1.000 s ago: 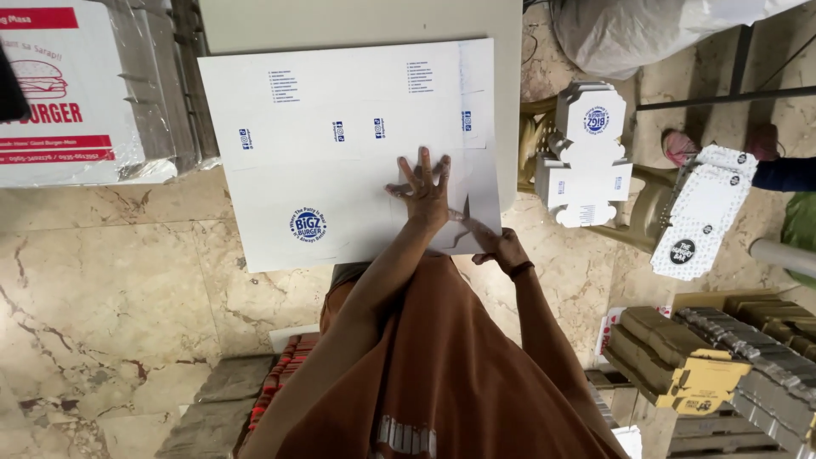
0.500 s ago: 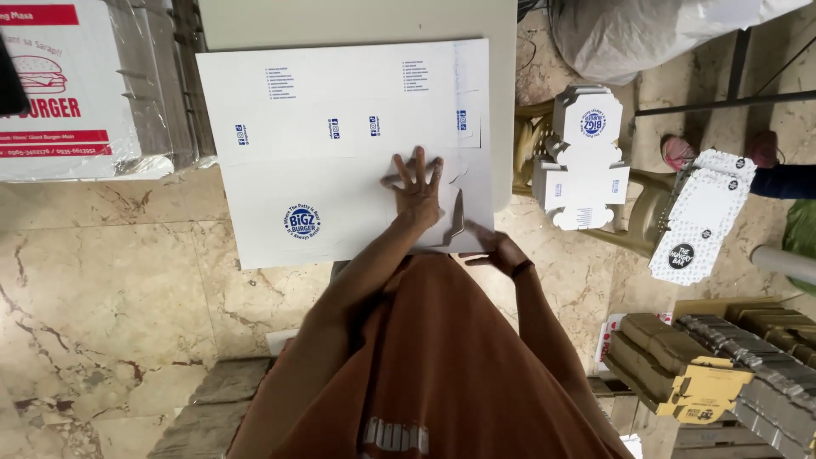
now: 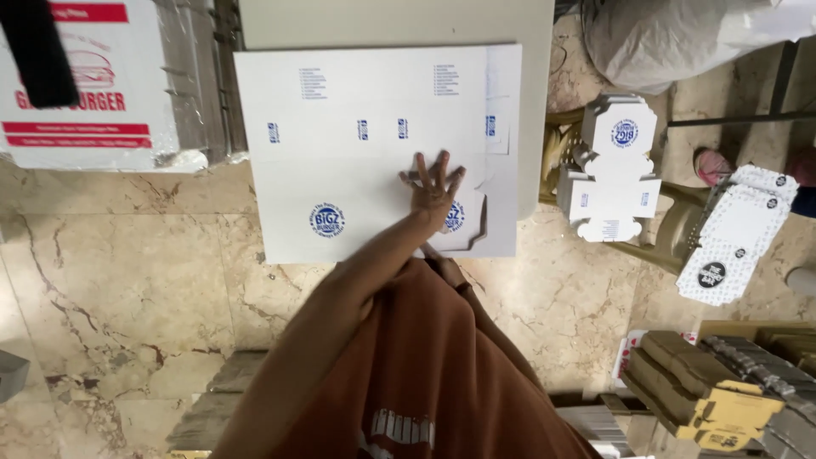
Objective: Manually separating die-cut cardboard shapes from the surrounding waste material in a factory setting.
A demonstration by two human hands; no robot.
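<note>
A large white cardboard sheet [image 3: 357, 170] with round blue logos lies on a grey table top [image 3: 399, 21] and overhangs its front edge. My left hand [image 3: 433, 183] rests flat on the sheet's right half with fingers spread, holding nothing. Just right of it a pre-cut box shape [image 3: 478, 223] stands slightly out of the sheet. My right hand [image 3: 444, 262] is at the sheet's front edge, mostly hidden under my left forearm, so its grip cannot be seen. My brown shirt fills the lower middle.
White die-cut box blanks [image 3: 614, 170] are stacked on a chair to the right, with another blank [image 3: 735, 234] further right. A person's foot [image 3: 712, 166] is nearby. A white box with red print [image 3: 85, 93] stands upper left. Brown cardboard stacks [image 3: 705, 382] lie lower right on the marble floor.
My right hand has drawn left from the sheet's right front corner to under my left forearm. My left hand stays spread on the sheet.
</note>
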